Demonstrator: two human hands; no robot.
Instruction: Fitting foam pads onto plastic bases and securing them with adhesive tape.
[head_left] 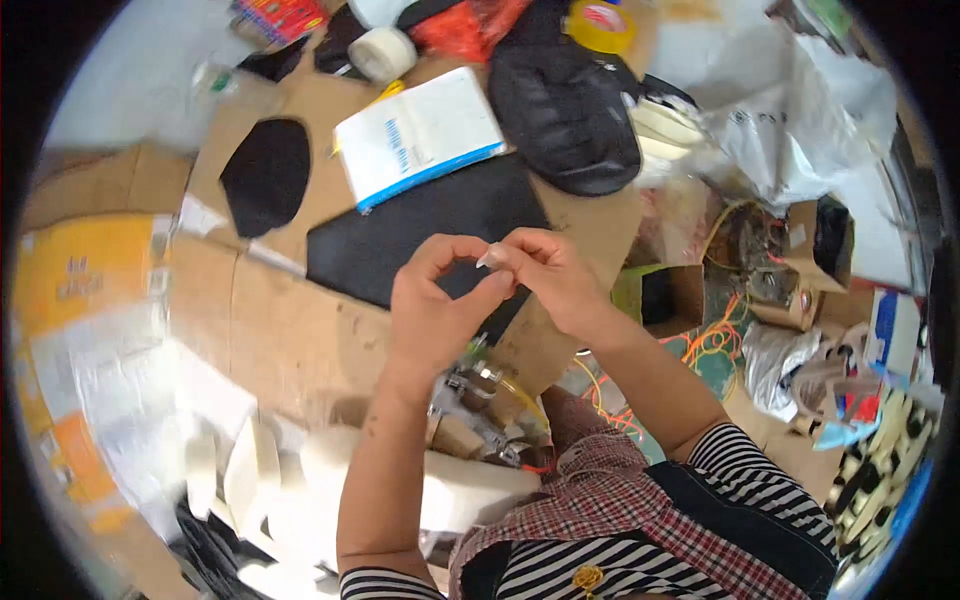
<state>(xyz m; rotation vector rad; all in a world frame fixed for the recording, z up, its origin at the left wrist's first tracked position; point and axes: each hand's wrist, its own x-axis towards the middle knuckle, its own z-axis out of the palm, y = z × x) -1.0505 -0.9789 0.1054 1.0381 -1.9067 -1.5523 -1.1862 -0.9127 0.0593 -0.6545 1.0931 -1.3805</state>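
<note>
My left hand [440, 305] and my right hand [556, 280] meet in front of me, thumbs and forefingers pinched together. Between the fingertips shows a small whitish, pointed bit [488, 259], too small to name. Both hands are over a black flat sheet [400, 245] on the brown cardboard-covered table. On the sheet's far part lies a white and blue box [425, 135], tilted. A rounded black cut piece [268, 172] lies to the left. Past my right hand is a black padded piece [570, 110].
A white tape roll [383, 54] and a yellow tape roll [601, 26] lie at the back. White foam pieces [330, 465] pile at the near left. A metal tool [470, 390] with a yellow hose is below my hands. Orange cords [715, 350] tangle at the right.
</note>
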